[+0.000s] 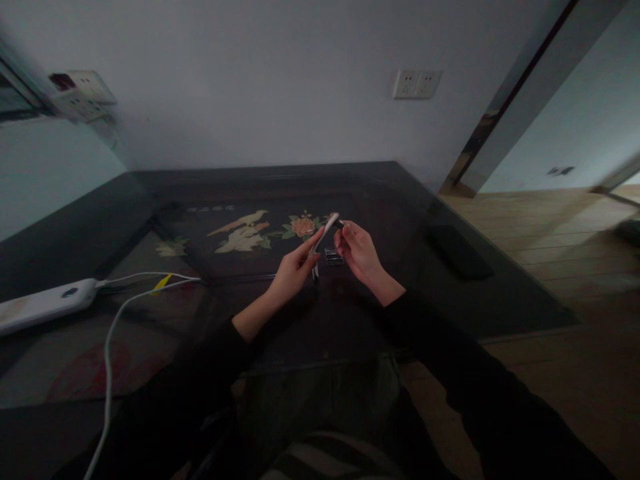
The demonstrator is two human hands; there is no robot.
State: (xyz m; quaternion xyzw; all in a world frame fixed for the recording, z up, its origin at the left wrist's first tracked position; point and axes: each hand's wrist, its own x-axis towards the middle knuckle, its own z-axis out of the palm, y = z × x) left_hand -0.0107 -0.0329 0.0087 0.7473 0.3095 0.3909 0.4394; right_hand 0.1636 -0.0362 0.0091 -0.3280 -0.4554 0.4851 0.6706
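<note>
the left hand (293, 270) has its fingers closed around a slim white remote (324, 238), holding it tilted up above the dark glass table (500, 293). the right hand (357, 252) pinches a small dark piece (341, 225) at the remote's upper end, fingertips narrow; what the piece is cannot be told. a few batteries (335, 257) lie on the table just below, between the two hands. under the glass shows a bird and flower picture (250, 230). farther right lies a dark phone (457, 251). far left, a white power strip (45, 305) with white cables (113, 333).
</note>
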